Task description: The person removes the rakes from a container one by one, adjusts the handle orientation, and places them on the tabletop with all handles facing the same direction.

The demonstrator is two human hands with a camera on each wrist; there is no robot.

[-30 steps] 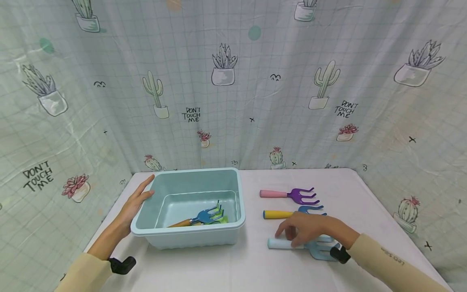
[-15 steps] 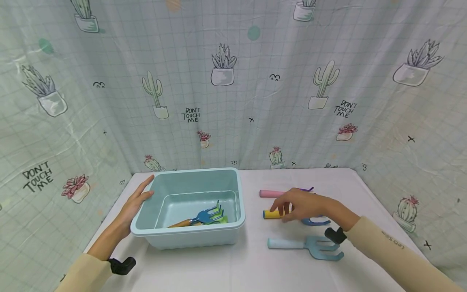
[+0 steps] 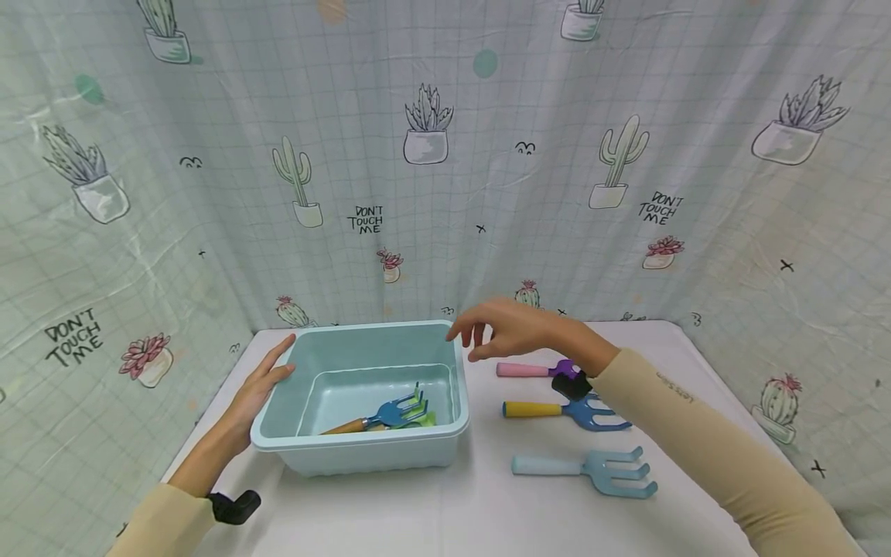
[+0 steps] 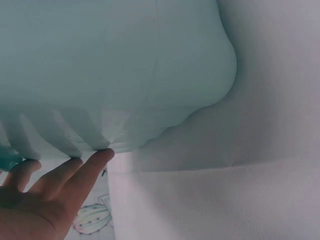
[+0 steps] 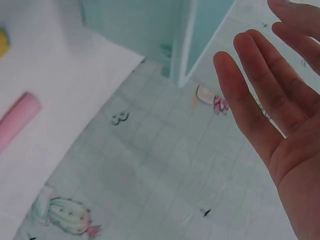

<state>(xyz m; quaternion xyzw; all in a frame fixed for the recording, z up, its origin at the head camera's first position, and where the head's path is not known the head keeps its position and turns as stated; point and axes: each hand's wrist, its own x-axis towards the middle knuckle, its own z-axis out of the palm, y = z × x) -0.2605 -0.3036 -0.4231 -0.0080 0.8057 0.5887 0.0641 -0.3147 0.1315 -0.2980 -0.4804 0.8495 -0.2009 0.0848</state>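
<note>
A light-blue plastic tub [image 3: 358, 442] stands on the white table. In it lie a blue rake with a wooden handle [image 3: 379, 416] and a green rake [image 3: 421, 418]. My left hand [image 3: 267, 373] rests flat against the tub's left rim, and the left wrist view shows its fingers [image 4: 82, 167] touching under the rim of the tub [image 4: 125, 60]. My right hand [image 3: 482, 334] hovers open and empty above the tub's back right corner; the right wrist view shows its palm [image 5: 272, 120] spread. Right of the tub lie a pink-handled purple rake [image 3: 529, 370], a yellow-handled blue rake [image 3: 532, 408] and a pale-blue rake [image 3: 585, 466].
A cactus-print curtain [image 3: 431, 155] closes off the back and both sides of the table [image 3: 431, 510]. In the right wrist view the pink handle [image 5: 17, 122] and the tub's corner [image 5: 185, 40] show below my hand.
My right hand left the pale-blue rake, passed over the yellow-handled one and rose left to above the tub's corner, empty. The left hand stayed put.
</note>
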